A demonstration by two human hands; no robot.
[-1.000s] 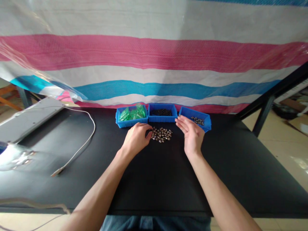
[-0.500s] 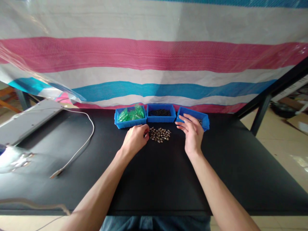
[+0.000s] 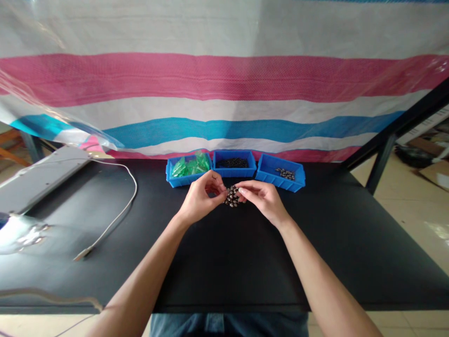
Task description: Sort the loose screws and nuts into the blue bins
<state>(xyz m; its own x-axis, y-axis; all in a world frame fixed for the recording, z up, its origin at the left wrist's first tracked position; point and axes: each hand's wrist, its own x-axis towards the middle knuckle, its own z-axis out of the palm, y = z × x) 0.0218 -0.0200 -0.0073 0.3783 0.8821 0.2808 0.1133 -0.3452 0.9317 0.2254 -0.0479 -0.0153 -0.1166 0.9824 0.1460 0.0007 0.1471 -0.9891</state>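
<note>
A small pile of shiny brownish metal pieces [image 3: 232, 197] lies on the black table, partly hidden by the hands. My left hand [image 3: 206, 195] is at the pile's left side, thumb and fingertips pinched together; anything between them is too small to make out. From the right, my right hand [image 3: 262, 199] reaches over the pile with its fingertips pressed together, and what they hold is hidden. Behind the hands stand three blue bins: one with green translucent pieces [image 3: 191, 165], one with dark screw-like pieces [image 3: 233, 162], and one with a few metal pieces [image 3: 286, 174].
On the left of the black table [image 3: 231, 267] lie a white cable [image 3: 131, 201] and a grey metal panel [image 3: 42, 175]. A clear plastic bag [image 3: 24, 231] sits at the left edge. A striped sheet [image 3: 210, 79] hangs behind, and a black metal frame [image 3: 382, 159] stands at the right.
My right hand has moved left and down from the right bin to the pile, and its spread fingers have closed. My left hand has shifted slightly right, over the pile's left part.
</note>
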